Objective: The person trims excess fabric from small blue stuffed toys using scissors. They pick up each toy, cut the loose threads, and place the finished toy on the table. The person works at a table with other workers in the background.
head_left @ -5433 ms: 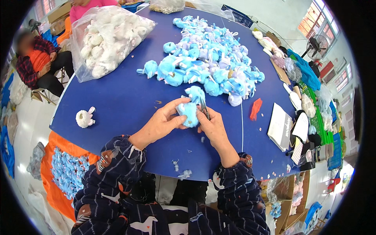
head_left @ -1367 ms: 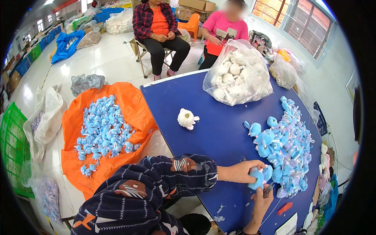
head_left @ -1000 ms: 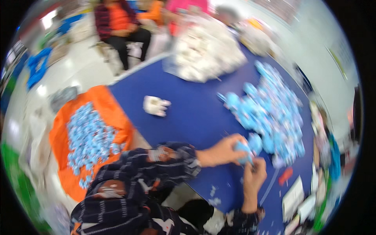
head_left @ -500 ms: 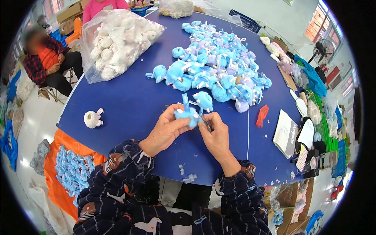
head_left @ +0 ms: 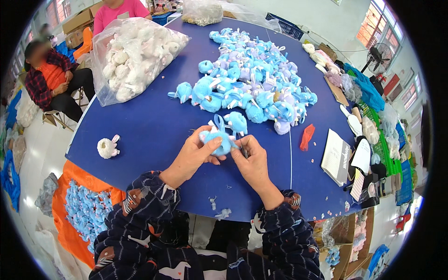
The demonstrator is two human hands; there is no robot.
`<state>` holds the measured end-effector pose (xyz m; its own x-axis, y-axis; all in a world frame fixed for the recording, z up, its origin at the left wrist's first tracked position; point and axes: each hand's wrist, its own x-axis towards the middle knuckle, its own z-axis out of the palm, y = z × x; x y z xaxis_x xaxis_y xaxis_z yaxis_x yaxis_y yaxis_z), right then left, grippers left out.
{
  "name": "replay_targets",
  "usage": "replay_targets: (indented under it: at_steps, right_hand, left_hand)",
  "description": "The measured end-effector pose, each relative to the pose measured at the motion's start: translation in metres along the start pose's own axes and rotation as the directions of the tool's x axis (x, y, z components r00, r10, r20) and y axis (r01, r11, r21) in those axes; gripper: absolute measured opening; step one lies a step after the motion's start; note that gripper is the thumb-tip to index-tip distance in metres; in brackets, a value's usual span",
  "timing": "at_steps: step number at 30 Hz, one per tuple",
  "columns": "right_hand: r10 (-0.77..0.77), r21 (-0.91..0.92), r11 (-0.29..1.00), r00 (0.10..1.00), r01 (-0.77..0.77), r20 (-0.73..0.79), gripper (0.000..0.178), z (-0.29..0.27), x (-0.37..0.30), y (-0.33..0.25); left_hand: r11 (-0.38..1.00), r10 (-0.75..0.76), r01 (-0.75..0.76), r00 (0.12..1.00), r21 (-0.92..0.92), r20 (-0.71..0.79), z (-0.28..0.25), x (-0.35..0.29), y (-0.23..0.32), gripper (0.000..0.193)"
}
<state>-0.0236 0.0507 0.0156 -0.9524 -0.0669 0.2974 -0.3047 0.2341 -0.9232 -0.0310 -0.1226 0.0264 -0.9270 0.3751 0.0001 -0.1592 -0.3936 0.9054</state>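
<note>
My left hand (head_left: 187, 155) is closed around a small fluffy blue plush piece (head_left: 214, 142) with a blue ribbon loop standing up from it. At the right edge of this piece, my right hand (head_left: 254, 164) has thumb and fingers pinched together. A small dark tool (head_left: 243, 151) sticks out between its fingers; its kind is mostly hidden. Just beyond the hands lies another blue plush piece (head_left: 236, 122). Farther back spreads a big pile of blue and lilac plush pieces (head_left: 242, 88) with ribbon loops.
On the blue table (head_left: 140, 135) are a white plush piece (head_left: 108, 146), a clear bag of white plush (head_left: 135, 65), a red scrap (head_left: 306, 136) and a notebook (head_left: 335, 154). An orange cloth (head_left: 70, 233) with small blue pieces hangs left. Two people sit beyond the table's left side.
The blue plush piece has turned in my left hand, so its ribbon loop now leans differently and more of its body shows. The whole view has shifted slightly.
</note>
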Motion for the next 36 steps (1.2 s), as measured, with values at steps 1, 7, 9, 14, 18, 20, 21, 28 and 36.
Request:
replay_targets:
  at_steps: [1,7,9,14,18,20,21,28,36]
  right_hand:
    - [-0.017,-0.014,1.000,1.000,0.017,0.000,0.013,0.003,-0.001,-0.003]
    - [0.123,0.153,0.979,0.989,-0.134,0.076,0.014,0.000,-0.003,0.001]
    - [0.189,0.271,0.936,0.970,-0.225,0.154,0.015,0.000,0.000,-0.003]
    - [0.299,0.512,0.772,0.926,-0.377,0.230,0.017,-0.002,0.004,-0.011]
    - [0.341,0.704,0.641,0.935,-0.306,0.096,0.019,-0.012,0.005,-0.014]
    - [0.300,0.853,0.439,0.941,-0.281,0.155,0.029,-0.022,0.001,-0.024]
    - [0.227,0.898,0.352,0.955,-0.264,0.192,0.031,-0.024,-0.005,-0.033]
    - [-0.435,0.939,0.189,0.833,-0.288,0.343,0.040,-0.034,-0.047,-0.088]
    - [-0.705,0.918,-0.002,0.651,-0.397,0.281,0.019,-0.035,-0.049,-0.087]
  left_hand:
    - [1.000,0.017,-0.017,1.000,0.015,-0.018,-0.001,0.000,-0.003,0.034]
    - [0.986,0.098,-0.084,0.991,0.143,-0.089,0.007,-0.004,-0.006,0.035]
    - [0.979,0.122,-0.104,0.989,0.176,-0.089,0.007,-0.004,-0.005,0.036]
    - [0.990,0.127,-0.122,0.988,0.066,-0.084,0.001,0.003,-0.006,0.037]
    - [0.982,0.067,-0.084,0.993,-0.169,-0.102,-0.002,0.006,-0.005,0.030]
    - [0.978,0.041,-0.053,0.997,-0.202,-0.064,-0.007,0.008,-0.007,0.028]
    - [0.974,0.033,-0.047,0.997,-0.220,-0.067,-0.009,0.009,-0.010,0.029]
    - [0.964,-0.100,0.065,0.987,-0.259,-0.124,-0.008,0.010,-0.007,0.030]
    - [0.979,-0.148,0.130,0.983,-0.155,-0.109,-0.006,0.013,-0.012,0.027]
